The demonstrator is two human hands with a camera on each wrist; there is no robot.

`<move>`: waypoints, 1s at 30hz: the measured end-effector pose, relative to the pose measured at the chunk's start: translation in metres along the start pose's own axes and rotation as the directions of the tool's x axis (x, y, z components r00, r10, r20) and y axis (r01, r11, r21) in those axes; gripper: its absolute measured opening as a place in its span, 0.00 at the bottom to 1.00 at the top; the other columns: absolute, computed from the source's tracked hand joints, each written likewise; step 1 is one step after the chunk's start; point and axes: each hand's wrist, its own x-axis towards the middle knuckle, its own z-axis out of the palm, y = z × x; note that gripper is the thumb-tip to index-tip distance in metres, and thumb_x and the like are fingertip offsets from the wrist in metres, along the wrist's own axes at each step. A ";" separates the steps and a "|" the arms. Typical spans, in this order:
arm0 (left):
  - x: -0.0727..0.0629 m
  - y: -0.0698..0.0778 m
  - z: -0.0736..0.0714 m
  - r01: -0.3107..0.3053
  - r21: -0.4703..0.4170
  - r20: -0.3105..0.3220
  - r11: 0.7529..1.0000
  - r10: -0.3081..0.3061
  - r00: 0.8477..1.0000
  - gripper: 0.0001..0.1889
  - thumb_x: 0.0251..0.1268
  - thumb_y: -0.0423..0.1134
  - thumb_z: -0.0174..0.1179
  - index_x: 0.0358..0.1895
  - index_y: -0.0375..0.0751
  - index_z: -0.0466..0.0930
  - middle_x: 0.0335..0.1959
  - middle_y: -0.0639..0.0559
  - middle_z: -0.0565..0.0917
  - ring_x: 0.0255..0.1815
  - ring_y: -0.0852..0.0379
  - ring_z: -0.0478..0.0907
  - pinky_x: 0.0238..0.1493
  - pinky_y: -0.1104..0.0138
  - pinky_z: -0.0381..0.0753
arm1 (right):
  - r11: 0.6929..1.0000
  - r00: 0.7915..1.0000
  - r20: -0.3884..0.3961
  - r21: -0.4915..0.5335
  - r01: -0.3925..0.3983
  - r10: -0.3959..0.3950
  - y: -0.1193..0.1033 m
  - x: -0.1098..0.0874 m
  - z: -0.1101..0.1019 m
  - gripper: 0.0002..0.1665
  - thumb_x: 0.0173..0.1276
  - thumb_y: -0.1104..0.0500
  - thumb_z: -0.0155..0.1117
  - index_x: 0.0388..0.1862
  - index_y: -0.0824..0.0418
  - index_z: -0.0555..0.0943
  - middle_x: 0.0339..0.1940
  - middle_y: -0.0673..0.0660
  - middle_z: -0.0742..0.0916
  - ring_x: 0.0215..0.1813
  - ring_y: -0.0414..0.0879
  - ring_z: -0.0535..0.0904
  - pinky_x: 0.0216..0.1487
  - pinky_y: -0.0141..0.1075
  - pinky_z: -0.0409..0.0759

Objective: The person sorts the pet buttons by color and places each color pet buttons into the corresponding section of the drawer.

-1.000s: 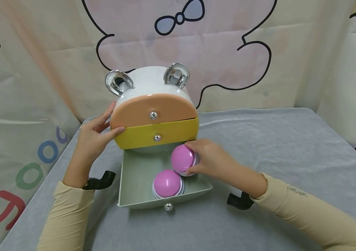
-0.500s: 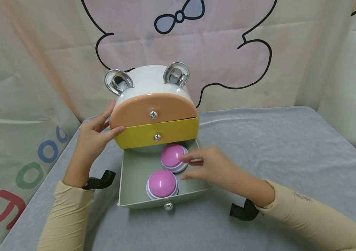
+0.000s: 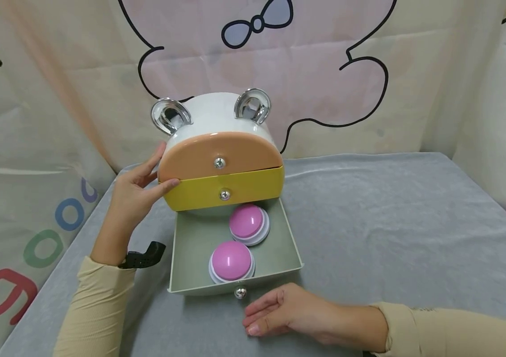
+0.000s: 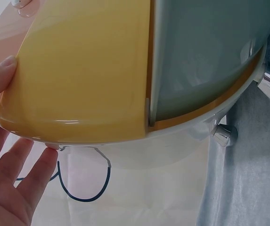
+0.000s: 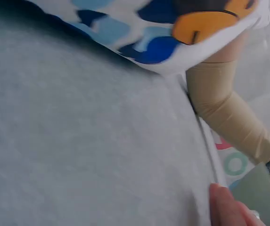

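In the head view stands a small drawer cabinet (image 3: 217,111), with a white rounded top, silver ears and orange and yellow drawer fronts. My left hand (image 3: 133,198) grips its left side, thumb on the front and fingers along the side wall; the left wrist view shows the thumb at the edge of the yellow drawer (image 4: 83,75). The pale green bottom drawer (image 3: 190,233) is pulled out. Two round pink-domed objects with white bases, a rear one (image 3: 246,221) and a front one (image 3: 231,261), lie in it. My right hand (image 3: 295,312), holding nothing, is in front of the drawer, fingers loosely bent.
A grey cloth (image 3: 391,223) covers the table. Behind it hangs a pale printed curtain (image 3: 413,99). The drawer's silver knob (image 3: 240,293) sticks out just beyond my right fingertips. Short silver feet (image 4: 225,135) show under the cabinet in the left wrist view.
My right hand let go of the rear pink object in the drawer, then drew back toward the front of the table. Both pink objects shifted slightly left. The left hand stayed put.
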 end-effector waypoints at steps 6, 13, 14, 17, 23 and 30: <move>-0.001 0.002 0.001 0.027 0.023 0.000 0.999 -0.027 1.000 0.35 0.63 0.47 0.69 0.71 0.71 0.64 0.74 0.66 0.67 0.75 0.55 0.68 0.65 0.61 0.77 | 0.984 0.999 -0.052 0.180 -0.005 0.014 0.014 0.009 0.004 0.23 0.69 0.64 0.66 0.58 0.77 0.77 0.46 0.64 0.90 0.47 0.43 0.88 0.57 0.39 0.85; -0.001 0.002 0.000 0.015 0.017 -0.002 1.000 -0.015 1.000 0.35 0.63 0.46 0.69 0.71 0.70 0.65 0.74 0.66 0.68 0.75 0.56 0.68 0.66 0.62 0.76 | 0.966 0.997 -0.065 0.251 0.066 -0.051 0.022 0.016 0.008 0.22 0.71 0.63 0.62 0.57 0.79 0.77 0.47 0.58 0.90 0.50 0.43 0.87 0.59 0.37 0.84; -0.001 0.002 0.000 0.014 0.014 -0.002 1.000 -0.014 1.000 0.35 0.63 0.46 0.69 0.71 0.70 0.65 0.74 0.66 0.68 0.75 0.56 0.68 0.66 0.62 0.76 | 0.964 0.996 -0.066 0.256 0.070 -0.054 0.022 0.017 0.008 0.23 0.72 0.62 0.62 0.58 0.78 0.76 0.47 0.58 0.89 0.51 0.44 0.87 0.60 0.37 0.84; 0.000 0.002 0.001 0.012 0.011 -0.002 1.000 -0.012 1.000 0.35 0.63 0.45 0.69 0.71 0.70 0.65 0.74 0.66 0.68 0.75 0.57 0.68 0.67 0.61 0.76 | 0.960 0.996 -0.080 0.270 0.070 -0.050 0.022 0.020 0.009 0.23 0.72 0.60 0.62 0.58 0.77 0.77 0.50 0.59 0.89 0.53 0.44 0.86 0.60 0.36 0.83; 0.000 0.003 0.001 0.005 0.007 0.000 1.000 -0.005 1.000 0.35 0.62 0.45 0.69 0.71 0.69 0.65 0.74 0.65 0.68 0.75 0.56 0.68 0.66 0.62 0.76 | 0.941 0.992 -0.117 0.328 0.086 -0.050 0.023 0.024 0.012 0.23 0.75 0.57 0.60 0.59 0.75 0.77 0.52 0.64 0.88 0.54 0.45 0.86 0.60 0.35 0.83; 0.000 0.001 0.002 0.001 0.004 -0.005 1.000 -0.001 1.000 0.35 0.63 0.44 0.69 0.71 0.67 0.65 0.74 0.66 0.68 0.75 0.58 0.68 0.66 0.65 0.76 | 0.935 0.989 -0.132 0.339 0.108 -0.066 0.026 0.027 0.013 0.23 0.74 0.58 0.60 0.59 0.75 0.77 0.52 0.65 0.88 0.53 0.46 0.86 0.60 0.35 0.83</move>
